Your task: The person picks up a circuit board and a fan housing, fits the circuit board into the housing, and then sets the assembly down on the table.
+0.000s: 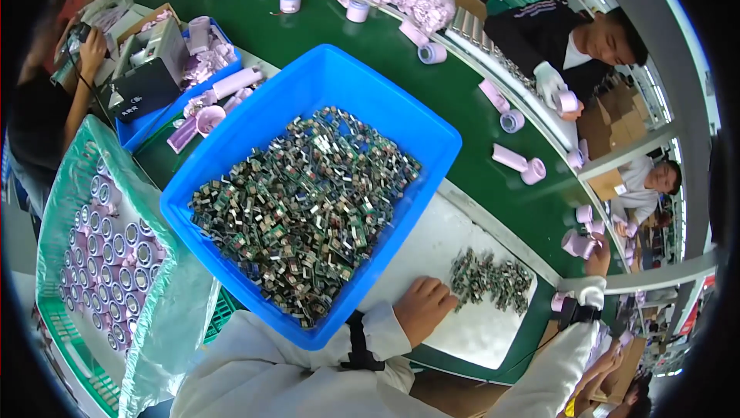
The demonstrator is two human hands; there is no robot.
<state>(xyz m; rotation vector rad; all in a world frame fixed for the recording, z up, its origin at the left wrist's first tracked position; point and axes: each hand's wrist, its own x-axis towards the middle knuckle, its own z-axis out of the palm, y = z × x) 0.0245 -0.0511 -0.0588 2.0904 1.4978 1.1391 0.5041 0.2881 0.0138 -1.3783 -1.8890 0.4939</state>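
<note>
Along the long green bench's (462, 109) far right: right hand (597, 254), fingers against a lilac cylinder (576, 244), pinch cannot be told | flat white board (462, 338): left hand (424, 310), fingers bent and together, contents hidden, near a heap of small green circuit boards (493, 283) | blue rectangular plastic bin (370, 98) beyond, holding more

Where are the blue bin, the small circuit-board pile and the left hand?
Blue bin (378, 94): head view, inner far wall.
Small circuit-board pile (492, 281): head view, middle of the heap.
Left hand (422, 311): head view, back of the hand.
</note>
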